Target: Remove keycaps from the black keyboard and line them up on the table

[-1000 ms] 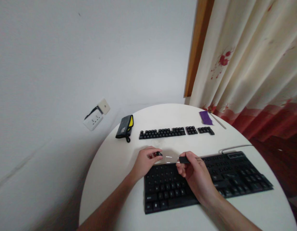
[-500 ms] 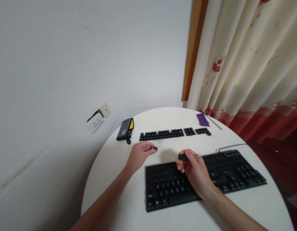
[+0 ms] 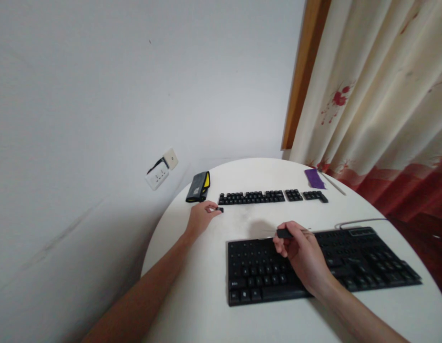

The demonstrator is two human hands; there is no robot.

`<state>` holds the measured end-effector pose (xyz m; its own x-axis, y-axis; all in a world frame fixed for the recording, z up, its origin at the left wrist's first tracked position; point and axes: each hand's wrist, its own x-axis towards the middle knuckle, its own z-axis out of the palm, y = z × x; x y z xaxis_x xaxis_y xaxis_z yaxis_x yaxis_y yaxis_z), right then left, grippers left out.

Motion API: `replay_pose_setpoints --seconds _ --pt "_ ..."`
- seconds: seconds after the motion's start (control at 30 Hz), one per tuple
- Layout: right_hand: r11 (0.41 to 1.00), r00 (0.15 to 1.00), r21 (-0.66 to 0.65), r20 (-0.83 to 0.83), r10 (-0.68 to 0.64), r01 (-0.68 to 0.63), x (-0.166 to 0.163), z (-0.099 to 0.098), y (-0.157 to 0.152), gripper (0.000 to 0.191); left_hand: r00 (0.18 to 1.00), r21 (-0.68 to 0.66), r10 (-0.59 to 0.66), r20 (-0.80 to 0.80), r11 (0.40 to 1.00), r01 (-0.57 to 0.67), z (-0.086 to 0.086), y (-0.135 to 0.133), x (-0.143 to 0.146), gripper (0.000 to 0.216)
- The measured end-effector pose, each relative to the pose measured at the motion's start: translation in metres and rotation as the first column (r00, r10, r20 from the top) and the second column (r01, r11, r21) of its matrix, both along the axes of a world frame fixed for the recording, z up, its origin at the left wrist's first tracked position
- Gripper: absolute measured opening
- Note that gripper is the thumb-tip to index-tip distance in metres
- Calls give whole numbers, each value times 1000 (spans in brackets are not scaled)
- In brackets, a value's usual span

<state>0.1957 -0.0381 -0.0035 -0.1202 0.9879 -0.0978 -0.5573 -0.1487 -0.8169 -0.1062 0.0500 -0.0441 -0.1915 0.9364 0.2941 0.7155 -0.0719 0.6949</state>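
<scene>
My left hand [image 3: 201, 216] pinches a small black keycap [image 3: 220, 209] at the table surface, just below the left end of the laid-out keycaps [image 3: 252, 197]. Above the black keyboard [image 3: 278, 291], my right hand [image 3: 298, 247] is closed round a keycap puller [image 3: 284, 233] with a black handle and thin wire pointing left. The keyboard's upper left part has bare switches without caps. Caps are still on its lower rows and on the right side. My right hand and wrist hide part of the middle.
Everything lies on a round white table [image 3: 192, 295] against the wall. A grey and yellow pouch [image 3: 197, 187] stands at the back left. A purple cloth [image 3: 314, 178] and a thin pale stick [image 3: 333, 183] lie at the back right. The keyboard cable [image 3: 364, 221] runs off right.
My left hand has moved up and left with the keycap, from open table to just below the keycap row. My right hand stays over the keyboard with the puller. The view has shifted left.
</scene>
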Motion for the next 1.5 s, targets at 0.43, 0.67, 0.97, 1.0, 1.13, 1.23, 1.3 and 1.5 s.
replay_pose_setpoints --seconds 0.43,0.67,0.97,1.0,1.13,1.23,1.3,1.5 --pt "1000 999 -1 36 3 -3 3 1 -1 25 994 6 0 114 1000 -1 -11 1 -3 45" --pt "1000 999 -4 42 17 -16 0 4 -3 25 988 -6 54 145 999 -54 -3 -1 10 43" --pt "1000 998 -7 62 6 -6 1 5 -3 26 993 17 81 83 996 -82 -2 1 11 44" --pt "1000 998 0 62 7 -7 1 6 -3 26 993 17 80 82 996 -82 -2 1 12 44" --pt "1000 998 7 65 9 -9 2 6 -4 26 993 9 81 90 997 -82 -2 0 13 44" --pt "1000 998 5 65 15 -15 2 7 -3 27 993 8 86 87 996 -87 -2 1 13 43" --pt "1000 998 4 66 13 -14 2 7 -3 27 993 16 88 79 996 -90 -3 2 12 43" --pt "1000 997 10 76 14 -15 3 5 -2 26 992 17 82 92 996 -84 -7 3 11 42"
